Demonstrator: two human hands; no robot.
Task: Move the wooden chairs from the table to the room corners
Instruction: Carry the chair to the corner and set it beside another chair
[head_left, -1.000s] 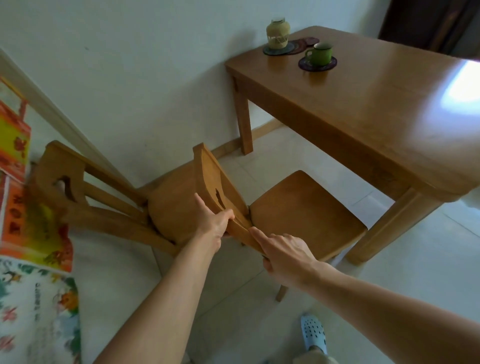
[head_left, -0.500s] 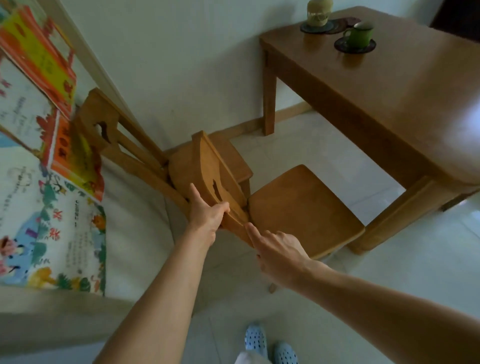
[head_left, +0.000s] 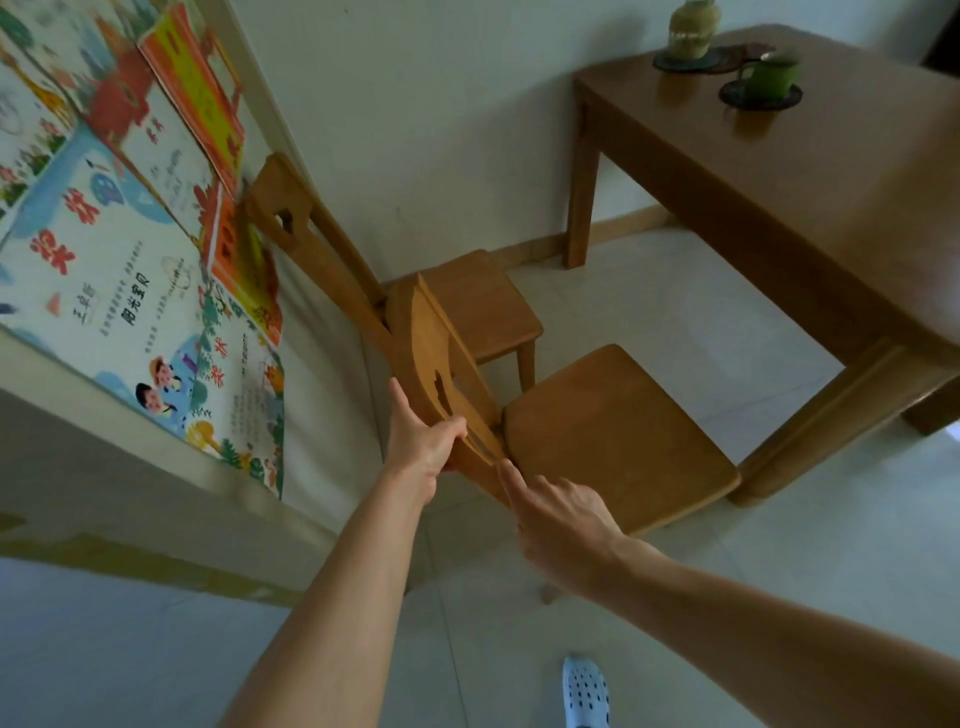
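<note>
A wooden chair (head_left: 613, 431) stands on the tiled floor in front of me, its seat facing the table. My left hand (head_left: 423, 447) is closed around the upper part of its backrest. My right hand (head_left: 558, 519) rests against the lower edge of the same backrest, fingers extended; whether it grips is unclear. A second wooden chair (head_left: 478, 306) stands just behind the first, in the corner against the wall, with its backrest leaning toward the posters.
The wooden table (head_left: 810, 208) is at the right, carrying a green mug (head_left: 769, 78) on a coaster and a pale jar (head_left: 691, 28). Colourful posters (head_left: 130, 249) cover the panel at the left. My shoe (head_left: 584, 691) is on the floor below.
The held chair has come closer to the corner chair, and my view has swung left and down. My right hand has loosened on the backrest, fingers straighter.
</note>
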